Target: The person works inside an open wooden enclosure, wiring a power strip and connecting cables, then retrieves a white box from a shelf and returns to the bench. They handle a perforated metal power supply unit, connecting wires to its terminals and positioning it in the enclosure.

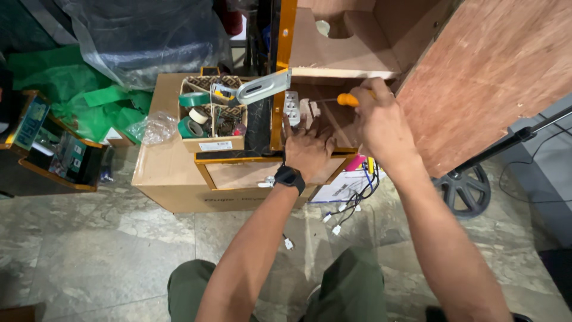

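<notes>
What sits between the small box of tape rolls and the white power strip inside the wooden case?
In the head view, a grey metal bracket lies between the box of tape rolls and the white power strip, above the case's orange-edged upright panel.

Large brown cardboard box left of centre, flat on stone floor. On it, at 11 o'clock, small open carton with white rectangular label on its front. White flat package, dark print, at centre, just below. Far left, 9 o'clock: dark orange-edged case with green-blue printed packets
</notes>
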